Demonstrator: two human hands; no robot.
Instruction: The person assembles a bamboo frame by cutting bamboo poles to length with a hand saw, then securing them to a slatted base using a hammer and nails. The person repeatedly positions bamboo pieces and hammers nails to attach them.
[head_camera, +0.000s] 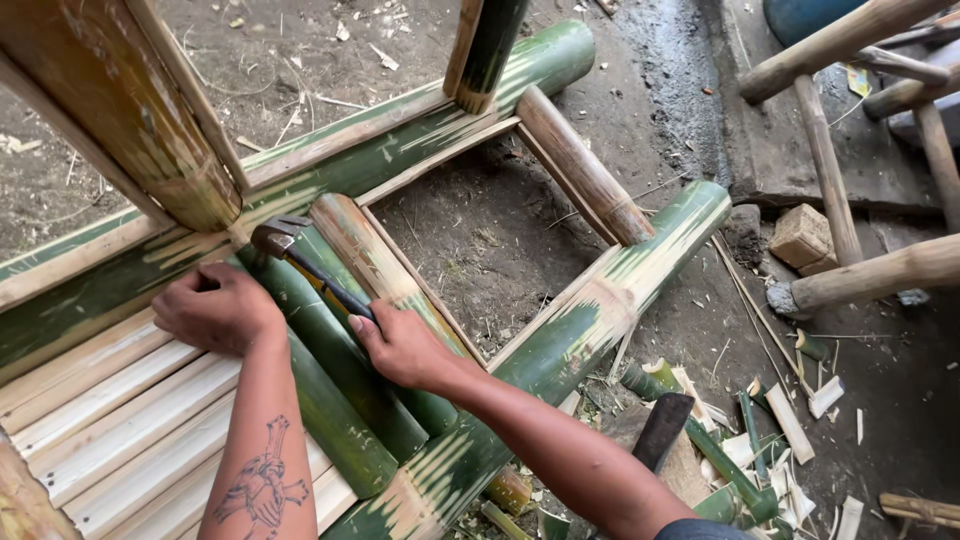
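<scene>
My right hand (400, 345) grips the dark handle of a hammer (290, 250), whose metal head rests near the joint of a bamboo frame (600, 290). My left hand (215, 308) presses flat on a green split bamboo slat (330, 400) lying across the frame. Beside it lie another green slat and a pale brown one (370, 250). Several pale, peeled slats (110, 420) fill the frame to the left.
An upright bamboo post (140, 110) stands at the upper left, another (490, 50) at the top middle. A dark blade (662, 428) lies among bamboo offcuts (770, 440) on the dirt at lower right. A wooden-legged piece (850, 150) stands at the right.
</scene>
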